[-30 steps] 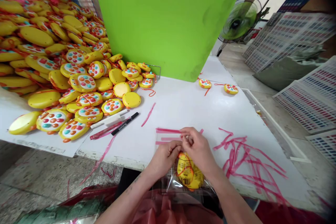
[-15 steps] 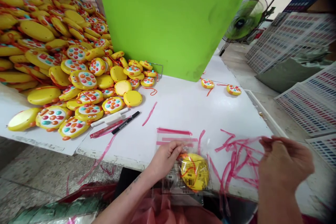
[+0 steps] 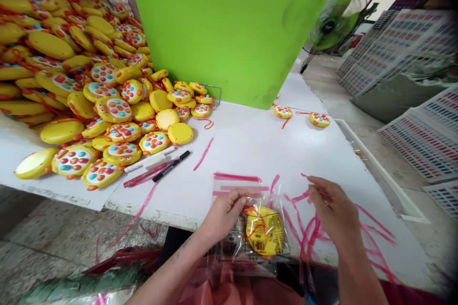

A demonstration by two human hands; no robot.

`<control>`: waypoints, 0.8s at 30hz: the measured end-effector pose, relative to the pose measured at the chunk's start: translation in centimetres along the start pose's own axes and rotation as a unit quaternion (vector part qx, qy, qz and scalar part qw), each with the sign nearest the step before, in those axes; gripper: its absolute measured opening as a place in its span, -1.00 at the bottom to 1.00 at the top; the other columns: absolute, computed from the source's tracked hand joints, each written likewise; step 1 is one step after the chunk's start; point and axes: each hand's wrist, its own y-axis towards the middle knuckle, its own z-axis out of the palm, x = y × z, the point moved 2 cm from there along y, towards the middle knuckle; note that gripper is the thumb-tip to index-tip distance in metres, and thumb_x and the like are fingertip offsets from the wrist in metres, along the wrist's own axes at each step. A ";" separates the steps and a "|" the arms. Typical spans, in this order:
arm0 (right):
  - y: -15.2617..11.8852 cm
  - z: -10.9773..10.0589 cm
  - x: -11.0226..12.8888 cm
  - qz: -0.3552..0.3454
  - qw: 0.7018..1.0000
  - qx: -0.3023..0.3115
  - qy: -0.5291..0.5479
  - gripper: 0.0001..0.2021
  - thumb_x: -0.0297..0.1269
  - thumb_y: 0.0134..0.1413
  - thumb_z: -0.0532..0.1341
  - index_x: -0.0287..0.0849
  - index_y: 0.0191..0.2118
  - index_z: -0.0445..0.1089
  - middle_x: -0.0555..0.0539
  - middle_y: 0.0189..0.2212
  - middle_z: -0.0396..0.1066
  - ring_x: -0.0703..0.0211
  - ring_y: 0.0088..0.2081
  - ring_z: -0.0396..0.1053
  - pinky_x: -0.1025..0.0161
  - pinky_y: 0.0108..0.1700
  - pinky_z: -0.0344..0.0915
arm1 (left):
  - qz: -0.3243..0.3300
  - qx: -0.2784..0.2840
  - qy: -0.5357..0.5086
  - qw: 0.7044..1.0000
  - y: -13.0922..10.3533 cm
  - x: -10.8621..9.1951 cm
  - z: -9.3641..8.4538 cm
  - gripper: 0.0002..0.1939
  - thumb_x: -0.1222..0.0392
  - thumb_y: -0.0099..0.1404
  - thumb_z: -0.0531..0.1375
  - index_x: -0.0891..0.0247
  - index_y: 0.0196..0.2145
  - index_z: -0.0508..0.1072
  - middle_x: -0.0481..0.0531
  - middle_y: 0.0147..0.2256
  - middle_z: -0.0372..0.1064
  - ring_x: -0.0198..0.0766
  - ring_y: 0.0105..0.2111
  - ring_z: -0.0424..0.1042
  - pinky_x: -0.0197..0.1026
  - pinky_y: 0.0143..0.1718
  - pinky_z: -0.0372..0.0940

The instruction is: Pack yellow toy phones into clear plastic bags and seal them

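Note:
My left hand (image 3: pixel 229 212) pinches the upper left edge of a clear plastic bag (image 3: pixel 232 248) at the table's front edge. Inside the bag lies a yellow toy (image 3: pixel 265 232) with an orange cord, seen through black print and a barcode. Pink strips (image 3: pixel 238 178) lie along the bag's upper end. To the right, my right hand (image 3: pixel 327 198) hovers over a tangle of pink strips (image 3: pixel 311 238), its fingers bent close together; what they hold, if anything, is too small to make out.
Yellow toys with coloured dots (image 3: pixel 114 108) are heaped at left beside a green panel (image 3: pixel 229 33). Pens (image 3: pixel 171 166) lie before them. Two more toys (image 3: pixel 319 119) sit at the back right. A fan (image 3: pixel 332 24) stands beyond the table (image 3: pixel 236 143).
My right hand has moved left, from the far side of the pink strips to above them, and some strips are now spread to its right. My left hand keeps its hold on the bag.

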 end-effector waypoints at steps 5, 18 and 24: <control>0.1 -0.5 1.1 -0.011 0.999 -0.022 0.024 -0.71 -0.13 0.12 0.13 -0.12 -0.11 0.43 -0.11 -0.24 0.48 0.13 -0.31 0.41 0.18 -0.21 0.34 | -0.001 -0.004 -0.004 1.000 0.0 0.0 0.0 -0.70 0.11 0.37 0.04 0.27 -0.07 0.44 0.06 -0.23 0.48 -0.21 -0.21 0.45 -0.23 -0.16 0.30; -2.0 5.2 2.0 0.044 0.964 0.223 0.135 -0.57 -0.05 0.16 0.11 -0.12 0.09 0.29 -0.08 -0.24 0.47 0.13 -0.27 0.42 0.19 -0.21 0.34 | 0.018 0.001 -0.051 0.999 -0.1 0.1 -0.2 -0.71 0.10 0.37 0.05 0.26 -0.09 0.45 0.06 -0.20 0.47 -0.21 -0.19 0.43 -0.21 -0.12 0.30; -2.1 5.1 1.7 0.049 0.956 0.229 0.178 -0.55 -0.07 0.14 0.13 -0.15 0.11 0.26 -0.05 -0.33 0.44 0.17 -0.33 0.38 0.22 -0.24 0.32 | 0.010 0.007 -0.068 0.998 -0.1 0.1 -0.1 -0.69 0.06 0.37 0.05 0.24 -0.07 0.46 0.06 -0.21 0.47 -0.20 -0.20 0.43 -0.19 -0.13 0.31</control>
